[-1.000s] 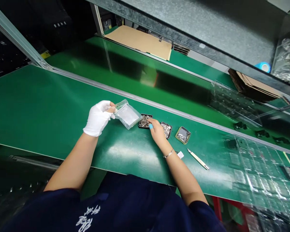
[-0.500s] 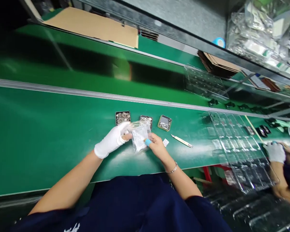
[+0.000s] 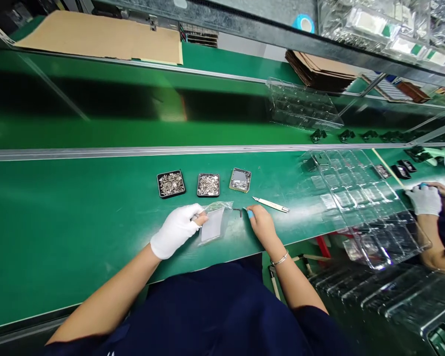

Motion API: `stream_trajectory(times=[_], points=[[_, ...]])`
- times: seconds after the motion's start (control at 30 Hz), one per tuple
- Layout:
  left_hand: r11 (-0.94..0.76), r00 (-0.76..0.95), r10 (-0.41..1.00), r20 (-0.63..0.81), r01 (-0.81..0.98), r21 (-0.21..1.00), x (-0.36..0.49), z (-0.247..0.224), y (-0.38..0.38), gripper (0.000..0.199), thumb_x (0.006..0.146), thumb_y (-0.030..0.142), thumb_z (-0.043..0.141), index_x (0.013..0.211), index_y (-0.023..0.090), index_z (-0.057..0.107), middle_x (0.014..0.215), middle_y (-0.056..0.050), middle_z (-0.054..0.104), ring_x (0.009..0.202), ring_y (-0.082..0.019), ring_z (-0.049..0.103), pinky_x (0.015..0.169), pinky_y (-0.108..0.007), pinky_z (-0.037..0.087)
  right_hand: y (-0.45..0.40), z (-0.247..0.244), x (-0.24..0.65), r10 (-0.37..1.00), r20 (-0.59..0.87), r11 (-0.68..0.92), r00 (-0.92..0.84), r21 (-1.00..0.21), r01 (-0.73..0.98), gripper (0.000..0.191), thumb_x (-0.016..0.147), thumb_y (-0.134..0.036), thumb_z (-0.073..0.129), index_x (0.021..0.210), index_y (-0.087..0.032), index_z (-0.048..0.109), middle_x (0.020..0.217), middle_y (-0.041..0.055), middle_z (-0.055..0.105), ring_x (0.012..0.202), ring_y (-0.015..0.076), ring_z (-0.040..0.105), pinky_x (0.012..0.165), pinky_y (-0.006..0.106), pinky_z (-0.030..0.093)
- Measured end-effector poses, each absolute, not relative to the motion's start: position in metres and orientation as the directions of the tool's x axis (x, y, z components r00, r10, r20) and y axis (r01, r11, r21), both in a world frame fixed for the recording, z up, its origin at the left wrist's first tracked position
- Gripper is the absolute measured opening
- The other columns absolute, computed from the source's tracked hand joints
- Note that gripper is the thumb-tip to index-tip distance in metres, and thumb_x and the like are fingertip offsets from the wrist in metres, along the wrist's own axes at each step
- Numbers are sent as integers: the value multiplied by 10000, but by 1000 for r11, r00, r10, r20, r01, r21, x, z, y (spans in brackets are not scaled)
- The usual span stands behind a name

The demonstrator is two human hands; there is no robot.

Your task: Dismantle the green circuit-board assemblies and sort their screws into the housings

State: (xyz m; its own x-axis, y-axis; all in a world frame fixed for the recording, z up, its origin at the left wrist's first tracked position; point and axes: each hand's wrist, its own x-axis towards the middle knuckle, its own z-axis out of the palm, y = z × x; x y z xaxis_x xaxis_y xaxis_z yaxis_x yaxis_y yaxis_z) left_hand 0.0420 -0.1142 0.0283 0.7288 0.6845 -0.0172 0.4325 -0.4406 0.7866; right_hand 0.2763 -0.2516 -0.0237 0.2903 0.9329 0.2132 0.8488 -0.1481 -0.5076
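My left hand (image 3: 176,228), in a white glove, pinches the upper left edge of a clear plastic bag (image 3: 224,225) with white paper inside. My right hand (image 3: 262,221), bare with blue tape on one finger, is closed at the fingertips just right of the bag. Whatever those fingertips hold is hidden. A small dark L-shaped hex key (image 3: 238,211) shows between the bag and my right fingertips. Beyond the hands sit a left tin (image 3: 171,184) and a middle tin (image 3: 208,185) of small metal parts, and a third tin (image 3: 240,180) with fewer parts.
A craft knife (image 3: 272,204) lies beyond my right hand. Clear compartment trays (image 3: 356,198) cover the bench to the right. A co-worker's gloved hand (image 3: 425,200) is at the far right. A metal rail (image 3: 133,152) runs along the back, beneath a shelf (image 3: 237,22).
My right hand has let go of the bag and moved right, to where a small white slip lay. My left hand keeps the bag, now lower. The camera view has shifted.
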Motion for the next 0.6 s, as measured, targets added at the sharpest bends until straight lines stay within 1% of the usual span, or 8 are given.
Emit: stream_trajectory(times=[0.1,0.17,0.27,0.37,0.43,0.5,0.53,0.6], points=[[-530,750,661,17,450,719,45,32,-119,285,855,416,480,674,205,541,607,20,576,565,-149,521,534,-255,381,-251,7,270,890,349,-9,292,-627,779,234,916,-184,404,973,-219,629,912,54,693,853,184,652,772,335,537],[-588,777,628,48,433,684,48,33,-121,284,869,397,468,674,206,546,626,11,588,585,-152,533,552,-259,383,-248,26,263,905,392,111,168,-598,794,251,922,-186,402,1004,-227,636,963,60,703,906,185,651,818,342,529],[-652,812,575,104,378,657,53,36,-123,300,890,383,449,670,206,552,653,-3,600,619,-156,549,587,-264,398,-241,41,252,949,311,213,-59,-490,845,280,902,-145,416,1045,-216,646,1013,66,713,942,189,645,841,337,521],[-655,812,567,141,340,675,57,39,-124,308,900,381,441,676,203,557,658,-8,598,621,-154,550,602,-263,418,-238,45,252,956,236,270,-174,-480,834,288,915,-172,440,1124,-225,631,1070,54,714,965,184,648,844,324,521],[-623,794,590,146,334,707,58,40,-123,294,894,389,453,695,201,562,673,-11,606,631,-155,556,619,-264,439,-241,48,258,943,313,274,-112,-542,795,292,938,-229,430,1159,-235,621,1095,56,707,997,183,643,881,339,512],[-564,771,624,124,335,754,59,41,-123,273,881,403,474,721,202,566,703,-13,620,656,-159,567,639,-266,457,-247,51,267,914,401,230,68,-647,727,299,947,-257,406,1152,-237,623,1081,63,702,994,180,642,882,354,511],[-527,763,638,104,335,781,59,42,-124,265,874,410,484,729,203,563,718,-14,625,667,-162,570,641,-267,463,-250,52,270,903,398,194,162,-714,673,302,940,-259,412,1164,-235,614,1078,65,695,971,177,645,845,347,522],[-458,759,647,64,320,829,62,44,-127,263,863,428,496,735,206,554,728,-12,624,676,-166,570,629,-267,469,-259,48,271,924,281,109,259,-843,528,343,889,-265,502,1223,-231,571,1066,62,686,882,165,649,709,299,535]])
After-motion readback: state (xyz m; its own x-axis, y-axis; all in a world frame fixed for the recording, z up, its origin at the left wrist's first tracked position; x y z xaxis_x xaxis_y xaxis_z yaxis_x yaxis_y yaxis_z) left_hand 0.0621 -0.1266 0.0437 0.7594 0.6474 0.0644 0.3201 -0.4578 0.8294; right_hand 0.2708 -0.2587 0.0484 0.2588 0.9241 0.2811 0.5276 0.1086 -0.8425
